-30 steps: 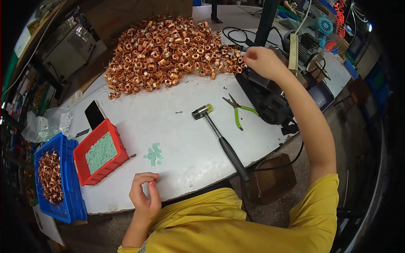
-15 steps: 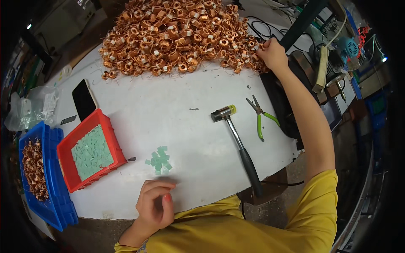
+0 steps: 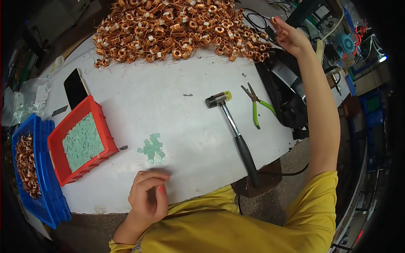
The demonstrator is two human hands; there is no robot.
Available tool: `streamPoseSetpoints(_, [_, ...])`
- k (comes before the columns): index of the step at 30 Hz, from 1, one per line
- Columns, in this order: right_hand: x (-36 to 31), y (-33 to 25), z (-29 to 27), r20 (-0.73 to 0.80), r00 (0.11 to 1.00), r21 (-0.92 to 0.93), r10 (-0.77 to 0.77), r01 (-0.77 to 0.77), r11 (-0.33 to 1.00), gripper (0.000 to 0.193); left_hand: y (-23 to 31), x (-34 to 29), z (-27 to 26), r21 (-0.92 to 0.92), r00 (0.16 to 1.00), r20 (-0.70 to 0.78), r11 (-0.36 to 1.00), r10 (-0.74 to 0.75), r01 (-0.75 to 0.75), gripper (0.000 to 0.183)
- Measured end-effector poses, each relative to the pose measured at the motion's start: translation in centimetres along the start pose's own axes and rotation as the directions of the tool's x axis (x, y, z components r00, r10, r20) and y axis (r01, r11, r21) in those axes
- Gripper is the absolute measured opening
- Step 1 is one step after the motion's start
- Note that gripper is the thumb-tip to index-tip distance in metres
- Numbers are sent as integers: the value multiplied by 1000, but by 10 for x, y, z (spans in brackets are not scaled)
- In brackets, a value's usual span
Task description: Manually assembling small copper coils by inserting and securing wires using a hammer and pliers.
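My right hand [image 3: 291, 37] is raised at the far right, beyond the edge of a large heap of copper-wire coils [image 3: 177, 31]. Pinched at its fingertips is a small coppery piece that looks like one coil [image 3: 274, 20], partly covered by the fingers. My left hand [image 3: 147, 196] rests at the table's near edge, fingers loosely curled and thumb apart, with nothing visible in it. Just beyond it lies a small scatter of pale green squares [image 3: 151, 147]. More such squares [image 3: 84, 142] fill a red bin [image 3: 110, 145] to the left.
A hammer [image 3: 236, 130] with a black handle and green-handled pliers [image 3: 256, 103] lie right of centre. At the left are a blue bin [image 3: 44, 168] with coils, a phone [image 3: 76, 89] and a plastic bag [image 3: 29, 101]. Black cables and equipment [image 3: 287, 80] crowd the right edge.
My right hand has moved away from the heap's right edge, up and to the right, with the small coil in its fingers. The left hand keeps its pose; the whole view has shifted slightly.
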State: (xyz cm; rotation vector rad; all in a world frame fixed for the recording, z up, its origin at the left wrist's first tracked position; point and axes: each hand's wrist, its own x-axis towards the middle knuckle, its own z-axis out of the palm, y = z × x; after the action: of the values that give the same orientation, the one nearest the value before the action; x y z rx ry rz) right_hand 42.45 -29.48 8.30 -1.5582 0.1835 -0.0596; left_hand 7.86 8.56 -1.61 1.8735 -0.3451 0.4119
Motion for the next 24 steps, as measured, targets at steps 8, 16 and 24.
streamPoseSetpoints(8, [-110, -15, 67, 281, 957, -52, 75, -63, 997, 26, 12, 3, -1, -454, 968, 72, 856, -239, 245, 16])
streamPoseSetpoints(16, [-271, 19, 139, 694, 625, -91, 357, -416, 905, 39, 19, 32, 8, -842, 856, 295, 307, -424, 443, 24])
streamPoseSetpoints(24, [-286, 38, 141, 763, 605, -276, 228, -15, 961, 44, 15, 25, 0, -776, 781, 521, 190, -345, 601, 29])
